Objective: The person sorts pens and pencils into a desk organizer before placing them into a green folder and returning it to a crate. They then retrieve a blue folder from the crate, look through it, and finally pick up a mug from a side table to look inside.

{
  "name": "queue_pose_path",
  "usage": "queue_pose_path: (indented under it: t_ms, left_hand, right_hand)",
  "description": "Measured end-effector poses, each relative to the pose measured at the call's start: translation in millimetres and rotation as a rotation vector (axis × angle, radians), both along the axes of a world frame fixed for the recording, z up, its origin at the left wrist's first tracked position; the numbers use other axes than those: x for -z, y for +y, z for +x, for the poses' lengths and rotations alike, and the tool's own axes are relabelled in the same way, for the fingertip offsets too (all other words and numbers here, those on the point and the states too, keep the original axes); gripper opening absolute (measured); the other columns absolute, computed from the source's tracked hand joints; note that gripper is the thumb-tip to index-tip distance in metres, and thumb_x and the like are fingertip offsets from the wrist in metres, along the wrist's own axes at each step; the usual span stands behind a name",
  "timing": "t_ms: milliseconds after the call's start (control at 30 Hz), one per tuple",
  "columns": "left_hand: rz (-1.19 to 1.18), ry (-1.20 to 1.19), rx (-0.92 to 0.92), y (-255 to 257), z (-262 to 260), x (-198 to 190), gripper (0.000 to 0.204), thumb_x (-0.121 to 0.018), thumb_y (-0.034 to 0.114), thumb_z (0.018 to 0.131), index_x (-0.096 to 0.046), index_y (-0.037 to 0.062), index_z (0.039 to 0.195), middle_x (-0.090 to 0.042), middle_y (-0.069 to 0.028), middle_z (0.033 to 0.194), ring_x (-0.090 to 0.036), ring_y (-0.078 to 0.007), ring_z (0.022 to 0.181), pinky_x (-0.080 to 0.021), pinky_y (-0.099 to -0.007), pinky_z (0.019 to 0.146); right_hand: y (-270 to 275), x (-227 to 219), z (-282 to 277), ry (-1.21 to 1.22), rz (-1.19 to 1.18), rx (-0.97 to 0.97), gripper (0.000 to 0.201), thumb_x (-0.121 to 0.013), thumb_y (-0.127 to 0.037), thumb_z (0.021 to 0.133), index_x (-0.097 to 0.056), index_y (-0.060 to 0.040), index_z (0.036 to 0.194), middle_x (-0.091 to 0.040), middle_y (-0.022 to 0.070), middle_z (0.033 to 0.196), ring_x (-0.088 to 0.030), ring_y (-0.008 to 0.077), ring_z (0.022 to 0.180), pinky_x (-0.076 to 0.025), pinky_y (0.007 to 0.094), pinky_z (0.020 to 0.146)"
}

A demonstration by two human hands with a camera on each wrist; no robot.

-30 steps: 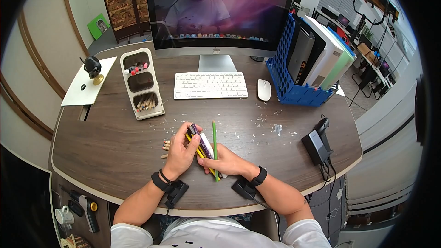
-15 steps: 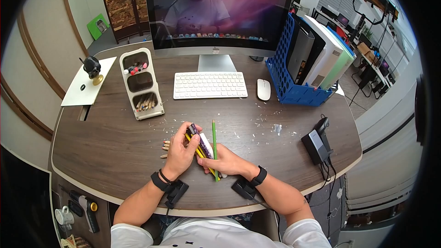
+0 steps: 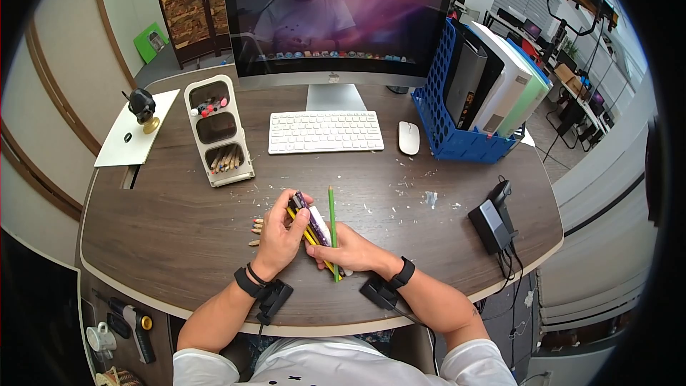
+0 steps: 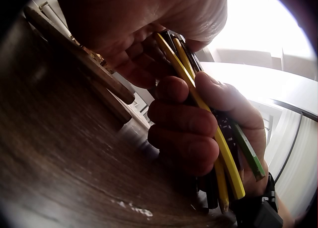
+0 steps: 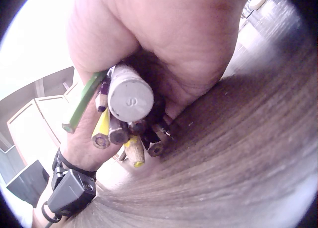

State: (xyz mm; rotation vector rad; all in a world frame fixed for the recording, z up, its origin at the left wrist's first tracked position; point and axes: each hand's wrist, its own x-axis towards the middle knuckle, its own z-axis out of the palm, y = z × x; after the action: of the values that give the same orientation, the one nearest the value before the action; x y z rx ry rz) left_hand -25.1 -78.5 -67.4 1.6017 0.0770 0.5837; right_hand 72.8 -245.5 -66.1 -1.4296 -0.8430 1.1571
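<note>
Over the front of the desk, both hands hold one bundle of pencils. My left hand grips its upper end, with the thumb along the near side. Lower down, my right hand wraps its fingers and thumb round the same bundle. A green pencil stands apart from the others, under the right thumb. In the left wrist view, yellow pencils run between the fingers. A thick white round stick shows its flat end in the right wrist view. Several pencils lie on the desk, partly behind the left hand.
A beige organizer at the left has pencils in its near compartment and markers in its far one. Beyond the hands are a keyboard, a mouse and a blue file rack. White scraps litter the desk.
</note>
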Motion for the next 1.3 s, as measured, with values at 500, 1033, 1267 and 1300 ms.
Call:
queue_pose_path:
  t_ms: [500, 1033, 1267, 1300]
  left_hand:
    - [-0.006, 0.009, 0.009, -0.6, -0.5, -1.5, 0.019, -0.060, 0.015, 0.109, -0.061, 0.0001, 0.120, -0.064, -0.0024, 0.100, -0.060, -0.0066, 0.089, -0.053, -0.0251, 0.079]
    - [-0.048, 0.006, 0.015, -1.3, -1.5, -1.8, 0.029, -0.062, 0.016, 0.108, -0.055, 0.0012, 0.132, -0.060, -0.0029, 0.106, -0.058, -0.0067, 0.091, -0.052, -0.0244, 0.081]
    - [-0.062, 0.009, 0.014, -3.3, -1.2, -4.9, 0.039, -0.062, 0.015, 0.108, -0.048, 0.0021, 0.141, -0.057, -0.0043, 0.111, -0.056, -0.0076, 0.093, -0.051, -0.0246, 0.083]
    - [-0.051, 0.008, 0.014, -2.6, -0.9, -3.9, 0.038, -0.062, 0.016, 0.108, -0.049, 0.0020, 0.141, -0.056, -0.0046, 0.112, -0.057, -0.0076, 0.094, -0.051, -0.0247, 0.083]
  right_hand:
    - [0.2, -3.9, -2.4, 0.010, 0.039, 0.007, 0.019, -0.069, -0.019, 0.103, -0.062, -0.0014, 0.099, -0.065, 0.0016, 0.082, -0.065, 0.0112, 0.071, -0.054, 0.0298, 0.064]
    - [1.1, -5.2, -2.4, 0.015, 0.029, 0.008, 0.019, -0.069, -0.018, 0.102, -0.061, -0.0011, 0.097, -0.065, 0.0025, 0.081, -0.065, 0.0118, 0.071, -0.055, 0.0303, 0.064]
    - [1.0, -4.3, -1.8, 0.006, 0.023, 0.009, 0.020, -0.069, -0.018, 0.102, -0.061, -0.0005, 0.098, -0.064, 0.0025, 0.081, -0.065, 0.0121, 0.072, -0.055, 0.0304, 0.065]
    - [0.8, -5.2, -1.9, 0.006, 0.022, 0.008, 0.020, -0.069, -0.018, 0.102, -0.061, -0.0005, 0.099, -0.064, 0.0024, 0.081, -0.065, 0.0120, 0.072, -0.055, 0.0304, 0.065]
